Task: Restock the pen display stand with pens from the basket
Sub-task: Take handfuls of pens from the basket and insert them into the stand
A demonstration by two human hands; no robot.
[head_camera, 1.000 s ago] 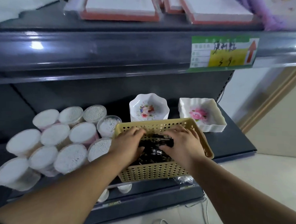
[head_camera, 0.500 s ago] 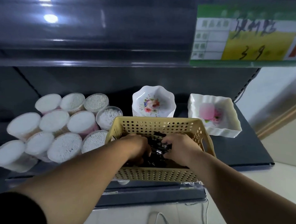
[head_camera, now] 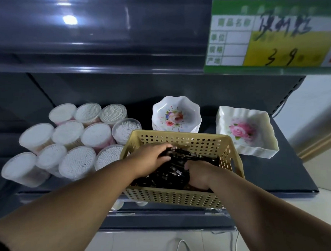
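Note:
A tan perforated plastic basket (head_camera: 173, 198) stands at the front edge of a dark shelf. Inside lies a heap of black pens (head_camera: 170, 176). Both hands are down in the basket. My left hand (head_camera: 150, 159) curls its fingers round a bunch of pens at the left of the heap. My right hand (head_camera: 198, 175) grips pens at the right side, fingers tucked under and hidden. No pen display stand is in view.
Several round tubs of cotton swabs (head_camera: 70, 140) lie stacked left of the basket. Behind it stand a stack of scalloped floral bowls (head_camera: 176, 116) and a square floral dish (head_camera: 245, 132). An upper shelf edge with a price label (head_camera: 267, 38) hangs overhead.
The camera has moved closer and lower. Both hands have dug deeper into the pens and closed round them; the basket has stayed put.

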